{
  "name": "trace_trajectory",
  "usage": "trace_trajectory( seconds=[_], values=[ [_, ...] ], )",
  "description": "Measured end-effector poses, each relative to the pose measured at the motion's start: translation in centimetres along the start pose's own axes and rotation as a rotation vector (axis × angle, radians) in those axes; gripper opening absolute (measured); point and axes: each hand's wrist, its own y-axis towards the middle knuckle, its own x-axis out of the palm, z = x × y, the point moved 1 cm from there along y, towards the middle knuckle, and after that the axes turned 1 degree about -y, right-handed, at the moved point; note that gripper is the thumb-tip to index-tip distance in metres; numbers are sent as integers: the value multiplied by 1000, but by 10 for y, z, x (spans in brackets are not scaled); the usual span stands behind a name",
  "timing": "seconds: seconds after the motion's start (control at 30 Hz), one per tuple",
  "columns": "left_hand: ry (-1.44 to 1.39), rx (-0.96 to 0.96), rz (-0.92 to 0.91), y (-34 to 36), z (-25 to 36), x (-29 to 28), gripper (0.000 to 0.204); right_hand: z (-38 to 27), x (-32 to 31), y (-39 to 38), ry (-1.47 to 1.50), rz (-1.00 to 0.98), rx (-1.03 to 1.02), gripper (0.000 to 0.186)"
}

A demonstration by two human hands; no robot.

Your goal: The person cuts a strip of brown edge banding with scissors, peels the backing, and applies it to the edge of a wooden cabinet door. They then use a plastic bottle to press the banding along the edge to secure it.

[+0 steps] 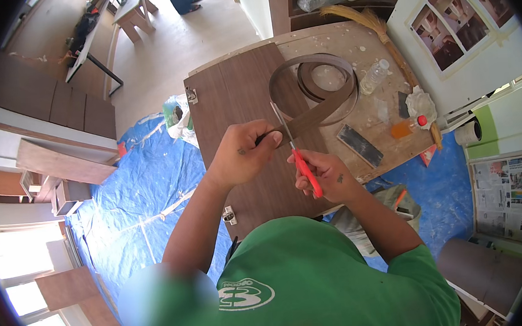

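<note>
My left hand (pixel 245 152) pinches the end of a brown edge-banding strip (pixel 321 110) between thumb and fingers. The rest of the strip runs off to the right into loose coils. In my right hand (pixel 329 177) are scissors (pixel 303 167) with red handles, fingers wrapped round the grips. Their blades cross the strip just right of my left thumb; whether they have cut into it I cannot tell. Below both hands lies a brown wood-grain door panel (pixel 237 97) with metal hinges (pixel 229 216) on its left edge. Part of the panel is hidden by my hands.
On the worktable (pixel 337 42) sit a dark flat block (pixel 360 146), a clear bottle (pixel 375 77), an orange-liquid bottle (pixel 408 127) and a straw broom (pixel 385 30). Blue sheeting (pixel 146 190) covers the floor. A plastic bag (pixel 179 119) stands left of the table. Another person's legs (pixel 184 0) show far back.
</note>
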Motion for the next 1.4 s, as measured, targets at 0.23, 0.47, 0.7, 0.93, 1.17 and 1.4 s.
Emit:
trace_trajectory(
  seconds=[0.23,0.47,0.7,0.93,1.17,1.4],
  values=[
    [-20,14,-5,1,-3,2,27,-2,0,-3,-9,21,2,53],
    [-5,30,12,2,-1,2,24,-3,0,-2,-4,30,-1,54],
    [-31,10,13,2,0,1,24,-4,-2,-1,-2,23,-2,54],
    [-68,28,-22,4,2,-2,24,-17,4,1,-11,48,30,52],
    [-9,29,-54,6,0,-3,24,-12,5,2,36,42,29,52],
    [-56,15,-96,5,-1,2,27,-18,3,8,76,10,70,53]
  ],
)
